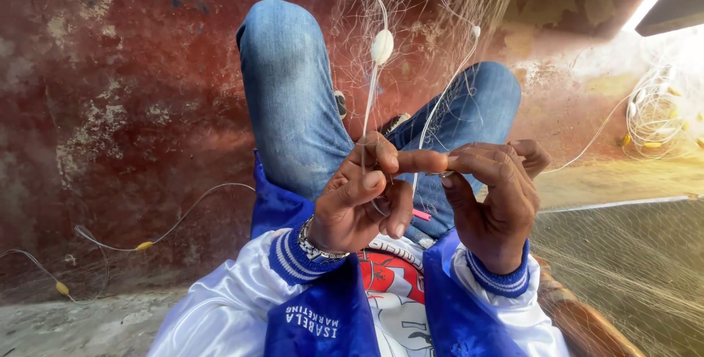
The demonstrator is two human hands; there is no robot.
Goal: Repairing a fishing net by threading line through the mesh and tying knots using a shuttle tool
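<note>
My left hand (363,199) and my right hand (495,195) meet in front of my chest, fingertips pinched together on a thin white line of a fishing net (418,5). The left hand pinches the cord that runs up to an oval white float (382,46). The right hand's thumb and forefinger press on the line next to the left forefinger. A small pink object (422,215) shows below the hands. Fine mesh hangs above my bent knees in blue jeans (293,100).
A worn red-brown surface (125,93) lies behind my legs. Loose line with small yellow floats (144,245) trails at the lower left. More net with yellow floats (656,118) is heaped at the right. Mesh (631,261) spreads at the lower right.
</note>
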